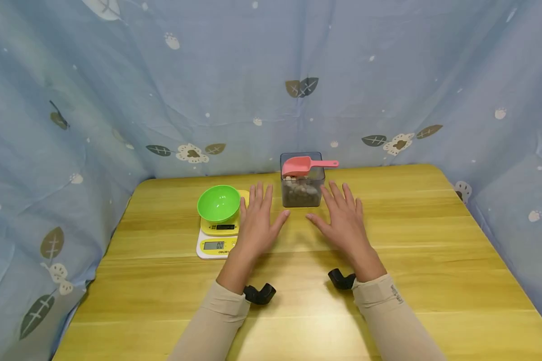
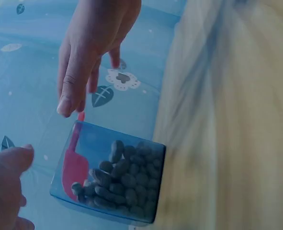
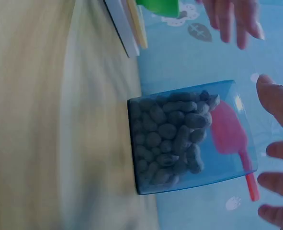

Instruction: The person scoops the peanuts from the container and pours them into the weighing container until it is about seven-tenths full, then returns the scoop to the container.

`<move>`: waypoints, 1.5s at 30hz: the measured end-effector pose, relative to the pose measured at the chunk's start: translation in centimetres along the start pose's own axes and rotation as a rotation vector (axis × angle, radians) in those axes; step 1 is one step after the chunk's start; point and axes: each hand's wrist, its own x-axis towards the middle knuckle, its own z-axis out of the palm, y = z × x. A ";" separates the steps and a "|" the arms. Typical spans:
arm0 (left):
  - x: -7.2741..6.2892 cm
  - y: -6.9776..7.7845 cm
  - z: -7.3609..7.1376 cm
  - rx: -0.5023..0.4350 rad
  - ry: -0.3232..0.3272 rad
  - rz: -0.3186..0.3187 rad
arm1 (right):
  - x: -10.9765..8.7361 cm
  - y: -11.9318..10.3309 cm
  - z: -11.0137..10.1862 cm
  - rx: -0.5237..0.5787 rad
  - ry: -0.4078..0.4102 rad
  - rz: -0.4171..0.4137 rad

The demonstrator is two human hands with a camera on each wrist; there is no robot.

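Note:
A clear, dark-tinted box (image 1: 300, 195) near the table's back edge holds what look like peanuts in their shells (image 3: 167, 139). A pink scoop (image 1: 298, 165) lies across its top, handle jutting to the right. Just front-left of the box hovers my left hand (image 1: 257, 223), fingers spread and holding nothing. Opposite it, at the box's front right, my right hand (image 1: 345, 225) is likewise spread and bare. Left of my left hand stands a yellow and white kitchen scale (image 1: 208, 252) reading 0.0, partly covered by that hand. On the scale sits a green bowl (image 1: 219, 203) with nothing in it.
The wooden table (image 1: 298, 326) runs back to a blue patterned curtain (image 1: 253, 75), which also hangs along both sides. Black fittings (image 1: 260, 294) are at the inner side of both wrists.

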 end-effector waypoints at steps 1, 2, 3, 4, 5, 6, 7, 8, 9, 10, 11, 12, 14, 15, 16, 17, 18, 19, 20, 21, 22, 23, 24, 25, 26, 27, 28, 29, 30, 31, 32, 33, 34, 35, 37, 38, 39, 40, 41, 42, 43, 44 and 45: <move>0.4 0.0 -0.1 -0.048 0.001 0.013 | 0.2 0.0 -0.2 -0.008 0.025 -0.036; 0.8 0.1 -0.2 -0.095 0.001 0.023 | 0.5 0.1 -0.5 -0.018 0.055 -0.077; 1.2 0.1 -0.3 -0.154 0.001 0.031 | 0.9 0.1 -0.8 -0.030 0.090 -0.119; 1.6 0.2 -0.4 -0.208 0.002 0.036 | 1.4 0.1 -1.2 -0.043 0.121 -0.159; 2.0 0.2 -0.4 -0.254 0.004 0.038 | 1.9 0.2 -1.6 -0.056 0.154 -0.199; 2.4 0.2 -0.5 -0.294 0.004 0.035 | 2.5 0.3 -2.0 -0.068 0.183 -0.237; 2.8 0.3 -0.5 -0.326 0.002 0.033 | 3.1 0.4 -2.4 -0.081 0.207 -0.270; 3.2 0.3 -0.6 -0.351 -0.001 0.032 | 3.8 0.5 -2.8 -0.094 0.228 -0.301; 3.5 0.4 -0.6 -0.371 -0.006 0.031 | 4.4 0.6 -3.2 -0.109 0.244 -0.330; 3.9 0.4 -0.6 -0.377 -0.012 0.031 | 5.1 0.7 -3.6 -0.129 0.252 -0.354; 4.3 0.4 -0.6 -0.379 -0.017 0.031 | 5.8 0.8 -3.9 -0.149 0.255 -0.372; 4.7 0.4 -0.6 -0.380 -0.024 0.032 | 6.5 0.9 -4.2 -0.173 0.250 -0.383; 5.6 0.5 -0.5 -0.381 -0.037 0.034 | 7.7 1.0 -4.8 -0.212 0.214 -0.380; 6.0 0.5 -0.5 -0.377 -0.041 0.037 | 8.2 1.1 -5.0 -0.232 0.184 -0.368; 6.4 0.4 -0.5 -0.371 -0.044 0.037 | 8.7 1.1 -5.1 -0.249 0.150 -0.352; 6.8 0.4 -0.5 -0.368 -0.048 0.034 | 9.2 1.2 -5.1 -0.262 0.113 -0.333; 7.1 0.4 -0.5 -0.362 -0.055 0.034 | 9.6 1.2 -5.2 -0.277 0.073 -0.313; 7.4 0.3 -0.5 -0.357 -0.062 0.035 | 9.9 1.1 -5.2 -0.286 0.035 -0.293; 7.7 0.3 -0.4 -0.354 -0.069 0.037 | 10.2 1.1 -5.3 -0.297 0.000 -0.277; 7.9 0.2 -0.4 -0.351 -0.078 0.034 | 10.5 1.0 -5.2 -0.313 -0.032 -0.263; 8.1 0.2 -0.3 -0.353 -0.088 0.032 | 10.8 0.9 -5.2 -0.321 -0.058 -0.251; 8.3 0.1 -0.2 -0.355 -0.097 0.030 | 11.0 0.8 -5.2 -0.331 -0.083 -0.240; 8.5 0.1 0.0 -0.355 -0.105 0.030 | 11.2 0.8 -5.2 -0.341 -0.104 -0.233; 8.7 0.1 0.1 -0.368 -0.110 0.028 | 11.5 0.7 -5.1 -0.349 -0.121 -0.227; 8.8 0.0 0.3 -0.380 -0.115 0.025 | 11.7 0.6 -5.0 -0.357 -0.136 -0.221; 8.9 0.0 0.4 -0.392 -0.118 0.020 | 11.9 0.5 -4.9 -0.361 -0.148 -0.214; 9.0 -0.1 0.6 -0.406 -0.120 0.015 | 12.1 0.4 -4.8 -0.361 -0.159 -0.209; 9.1 -0.1 0.7 -0.417 -0.121 0.011 | 12.2 0.4 -4.7 -0.363 -0.167 -0.205; 9.2 -0.1 0.9 -0.428 -0.123 0.004 | 12.3 0.3 -4.6 -0.360 -0.171 -0.202; 9.2 -0.1 1.1 -0.442 -0.127 -0.003 | 12.3 0.3 -4.5 -0.355 -0.175 -0.200; 9.1 -0.2 1.3 -0.452 -0.131 -0.010 | 12.3 0.3 -4.4 -0.343 -0.177 -0.200; 9.1 -0.1 1.5 -0.466 -0.135 -0.017 | 12.3 0.3 -4.3 -0.330 -0.177 -0.202; 9.0 -0.1 1.6 -0.482 -0.138 -0.023 | 12.2 0.3 -4.3 -0.306 -0.178 -0.203; 9.0 -0.1 1.7 -0.498 -0.139 -0.026 | 12.2 0.4 -4.2 -0.279 -0.178 -0.202; 8.9 0.0 1.8 -0.532 -0.138 -0.037 | 12.1 0.4 -4.1 -0.229 -0.177 -0.204; 8.9 0.1 1.8 -0.550 -0.134 -0.040 | 12.0 0.4 -4.1 -0.204 -0.176 -0.203; 8.9 0.2 1.8 -0.562 -0.130 -0.042 | 11.9 0.5 -4.1 -0.186 -0.176 -0.199; 8.8 0.3 1.8 -0.570 -0.126 -0.044 | 11.9 0.5 -4.1 -0.171 -0.177 -0.197; 8.8 0.3 1.8 -0.574 -0.123 -0.047 | 11.8 0.5 -4.1 -0.167 -0.177 -0.198; 8.7 0.4 1.7 -0.578 -0.118 -0.050 | 11.7 0.5 -4.1 -0.166 -0.178 -0.201; 8.7 0.5 1.7 -0.582 -0.115 -0.050 | 11.6 0.6 -4.2 -0.163 -0.179 -0.205; 8.6 0.6 1.7 -0.587 -0.113 -0.050 | 11.5 0.6 -4.2 -0.163 -0.180 -0.211; 8.5 0.6 1.7 -0.590 -0.115 -0.052 | 11.4 0.7 -4.3 -0.164 -0.181 -0.217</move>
